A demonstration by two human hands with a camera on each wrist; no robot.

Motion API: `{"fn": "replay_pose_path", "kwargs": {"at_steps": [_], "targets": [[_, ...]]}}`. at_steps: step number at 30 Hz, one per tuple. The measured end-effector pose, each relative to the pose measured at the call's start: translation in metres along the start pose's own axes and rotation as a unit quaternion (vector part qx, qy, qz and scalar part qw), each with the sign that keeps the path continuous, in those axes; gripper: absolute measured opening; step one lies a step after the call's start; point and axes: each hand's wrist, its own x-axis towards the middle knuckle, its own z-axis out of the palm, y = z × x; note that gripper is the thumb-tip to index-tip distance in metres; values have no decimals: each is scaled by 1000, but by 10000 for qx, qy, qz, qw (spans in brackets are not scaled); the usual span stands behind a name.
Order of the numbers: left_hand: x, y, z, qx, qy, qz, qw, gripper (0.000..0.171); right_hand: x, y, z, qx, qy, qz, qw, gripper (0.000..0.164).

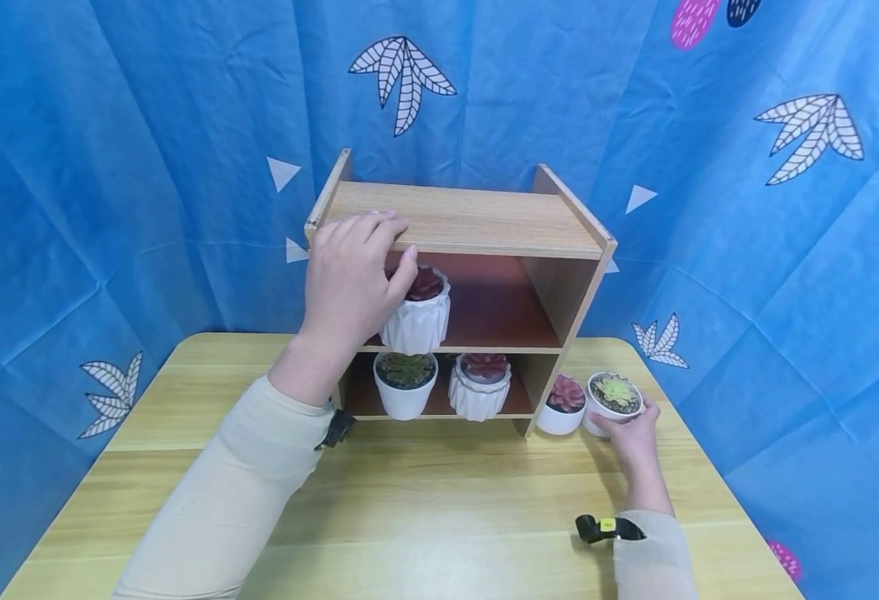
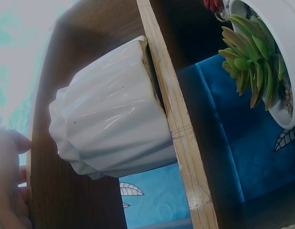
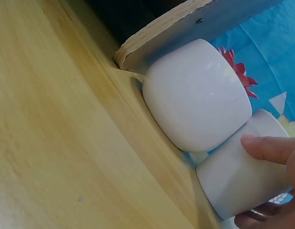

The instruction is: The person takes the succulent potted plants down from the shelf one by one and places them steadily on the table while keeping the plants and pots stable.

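My left hand (image 1: 357,267) rests on the top left of a small wooden shelf (image 1: 469,218), fingers over the top board and thumb at its front edge. Partly behind it, on the middle board, stands a ribbed white pot (image 2: 109,114) with a dark red succulent (image 1: 426,285). On the table right of the shelf, my right hand (image 1: 636,432) grips a white pot (image 3: 238,176) with a pale green succulent (image 1: 616,390), thumb on the near side. Close beside it stands a smooth white pot (image 3: 195,95) with a pinkish-red succulent (image 1: 566,394).
On the lower board stand a white pot with a green succulent (image 1: 406,371) and a ribbed white pot (image 1: 478,398) with a red one. The shelf's right side panel (image 1: 559,333) borders the pots on the table. A blue patterned curtain (image 1: 184,167) hangs behind the wooden table (image 1: 424,517).
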Motion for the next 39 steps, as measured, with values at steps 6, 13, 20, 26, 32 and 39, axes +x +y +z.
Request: {"fn": "replay_pose_path", "kwargs": {"at_steps": [6,13,20,26,32,39], "targets": [[0,0,-1,15,-17,2,10000,42,-1,-3,-2,-193,-166,129,9996,113],[1,0,-1,22,-27,15,10000,42,-2,-5,-3,-239,-236,261,9991,113],[1,0,-1,17,-42,8,10000,42,-3,-9,-5,-324,-349,282,9985,113],[1,0,-2,34,-72,-28,10000,43,-5,-16,-10,-743,-503,410,9951,110],[1,0,-1,61,-67,-36,10000,42,-6,-22,-15,-1063,-725,502,9904,110],[0,0,-1,64,-61,-24,10000,42,-8,-29,-23,-1636,-1021,482,9800,112]]}}
